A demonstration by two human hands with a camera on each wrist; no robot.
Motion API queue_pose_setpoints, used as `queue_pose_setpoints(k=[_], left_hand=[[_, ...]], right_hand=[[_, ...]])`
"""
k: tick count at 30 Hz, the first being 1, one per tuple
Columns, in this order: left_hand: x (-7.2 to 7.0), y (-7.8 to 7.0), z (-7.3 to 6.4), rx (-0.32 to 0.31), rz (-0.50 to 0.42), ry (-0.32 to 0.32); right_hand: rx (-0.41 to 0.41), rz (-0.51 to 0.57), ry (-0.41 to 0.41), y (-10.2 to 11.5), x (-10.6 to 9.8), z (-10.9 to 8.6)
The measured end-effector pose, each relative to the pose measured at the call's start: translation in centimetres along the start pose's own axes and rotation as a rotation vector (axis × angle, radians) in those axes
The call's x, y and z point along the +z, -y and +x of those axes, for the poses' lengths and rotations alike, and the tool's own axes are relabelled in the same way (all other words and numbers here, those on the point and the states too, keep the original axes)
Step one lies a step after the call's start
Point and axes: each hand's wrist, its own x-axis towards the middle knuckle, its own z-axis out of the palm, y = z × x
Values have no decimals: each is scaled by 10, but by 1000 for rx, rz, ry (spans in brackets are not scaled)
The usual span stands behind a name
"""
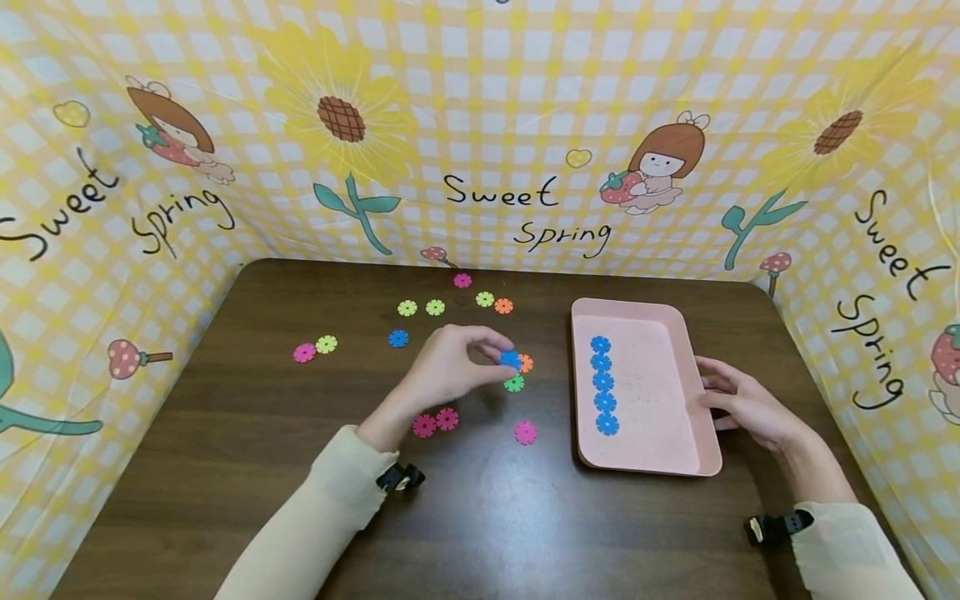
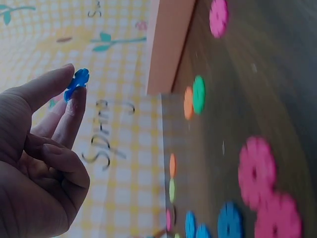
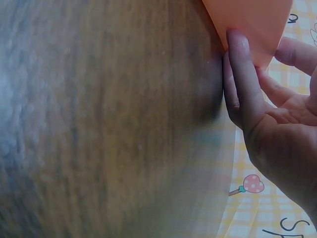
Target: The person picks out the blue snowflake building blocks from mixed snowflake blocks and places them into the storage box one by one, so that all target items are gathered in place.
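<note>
My left hand pinches a blue flower-shaped disc between thumb and fingertips, above the table and left of the tray. In the left wrist view that blue disc is held up on edge, its other fingers curled beneath. Just under it in the head view lie an orange disc and a green disc. Against the right wall of the pink tray rests my right hand, fingers fairly straight and touching its side. Inside the tray, several blue discs form a column along the left.
Loose discs lie on the brown table: pink discs near the left wrist, another pink disc nearer the tray, a blue disc, and yellow-green discs toward the back. A yellow checked cloth walls the table's back and sides.
</note>
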Motion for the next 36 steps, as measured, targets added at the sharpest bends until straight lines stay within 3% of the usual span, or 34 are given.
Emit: queue_pose_setpoints(k=[8, 17, 22, 36], left_hand=[[41, -18, 20, 47, -19, 83], [86, -27, 35, 98, -26, 166], [108, -35, 43, 98, 29, 217], [160, -52, 65, 172, 357, 290]], right_hand=[[7, -1, -2, 1, 0, -1], [5, 5, -3, -2, -1, 0], [6, 5, -6, -2, -1, 0], [10, 5, -20, -1, 0, 1]])
